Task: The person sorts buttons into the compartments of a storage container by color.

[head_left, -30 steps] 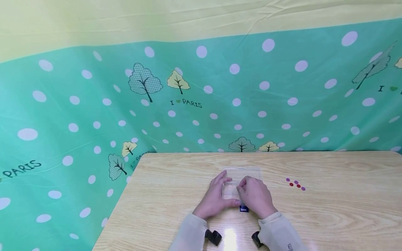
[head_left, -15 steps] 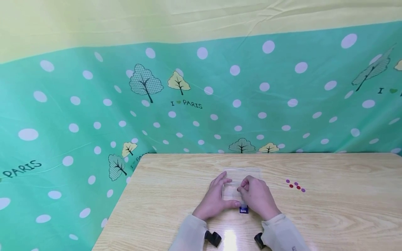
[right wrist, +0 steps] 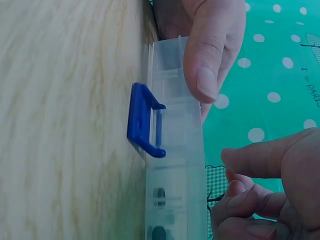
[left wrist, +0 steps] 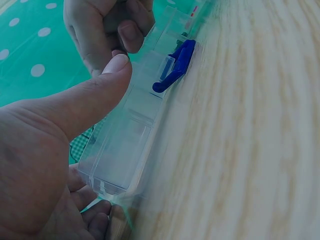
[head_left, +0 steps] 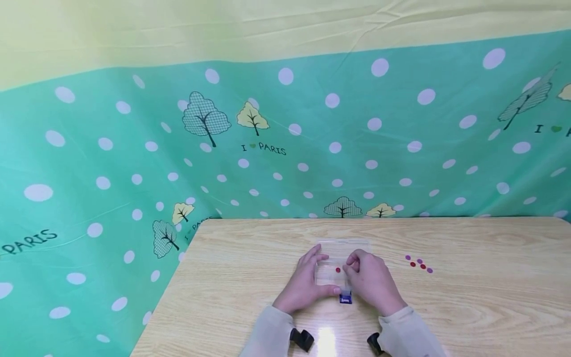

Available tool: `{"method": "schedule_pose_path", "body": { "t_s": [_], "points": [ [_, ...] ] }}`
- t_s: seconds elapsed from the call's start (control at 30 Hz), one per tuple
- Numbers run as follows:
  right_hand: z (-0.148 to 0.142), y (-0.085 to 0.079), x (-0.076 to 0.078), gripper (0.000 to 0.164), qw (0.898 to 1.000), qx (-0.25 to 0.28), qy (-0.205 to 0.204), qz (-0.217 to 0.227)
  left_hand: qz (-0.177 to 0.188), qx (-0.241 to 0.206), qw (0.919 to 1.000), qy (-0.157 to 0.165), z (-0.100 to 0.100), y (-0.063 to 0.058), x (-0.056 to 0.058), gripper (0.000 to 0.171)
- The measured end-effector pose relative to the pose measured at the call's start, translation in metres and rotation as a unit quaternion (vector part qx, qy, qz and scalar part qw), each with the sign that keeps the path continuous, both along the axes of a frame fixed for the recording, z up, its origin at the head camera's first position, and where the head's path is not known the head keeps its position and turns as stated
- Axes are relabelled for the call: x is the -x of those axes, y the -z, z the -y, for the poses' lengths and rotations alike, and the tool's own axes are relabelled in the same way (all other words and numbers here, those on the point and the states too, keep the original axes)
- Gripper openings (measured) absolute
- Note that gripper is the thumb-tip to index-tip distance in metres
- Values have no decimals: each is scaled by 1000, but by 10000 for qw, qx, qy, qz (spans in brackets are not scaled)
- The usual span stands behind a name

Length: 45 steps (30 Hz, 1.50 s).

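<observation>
Box [head_left: 336,248] held by left grip [head_left: 306,281] hides partly behind loosely curled right grip [head_left: 371,281].

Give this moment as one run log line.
left hand: holds clear box; right hand: over box; red disc: beside right fingertips; five discs: on table

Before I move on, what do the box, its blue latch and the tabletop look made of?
Box: probably smooth plastic, since its walls are see-through, slightly cloudy.
Blue latch: likely hard plastic, opaque and evenly coloured, with a moulded shape.
Tabletop: pale wood or wood-look laminate, I can't tell which; grain shows, and bright glare suggests a semi-gloss finish.
</observation>
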State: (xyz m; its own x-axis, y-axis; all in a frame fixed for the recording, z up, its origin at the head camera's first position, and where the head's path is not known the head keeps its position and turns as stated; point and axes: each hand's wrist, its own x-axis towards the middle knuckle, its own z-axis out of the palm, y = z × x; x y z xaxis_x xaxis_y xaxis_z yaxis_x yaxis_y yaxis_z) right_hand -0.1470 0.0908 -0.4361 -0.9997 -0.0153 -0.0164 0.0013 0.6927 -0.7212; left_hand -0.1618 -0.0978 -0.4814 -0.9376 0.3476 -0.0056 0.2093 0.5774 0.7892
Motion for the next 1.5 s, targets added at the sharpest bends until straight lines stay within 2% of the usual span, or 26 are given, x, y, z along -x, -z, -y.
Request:
{"method": "schedule_pose_path", "body": {
  "t_s": [0.2,1.0,1.23,1.5],
  "points": [
    [-5,-1,-1,8,10000,-32,14,3,12,-31,10000,-45,2,1,-1,83],
    [-35,-5,-5,13,9979,164,554,297,106,58,9999,-101,0,-6,-4,86],
    [-46,-6,-5,16,9986,65,520,103,131,52,9998,-106,-1,-6,-2,85],
    [-61,0,-6,16,9980,-111,607,-146,143,27,9999,-77,-1,-5,-2,85]
  ]
}}
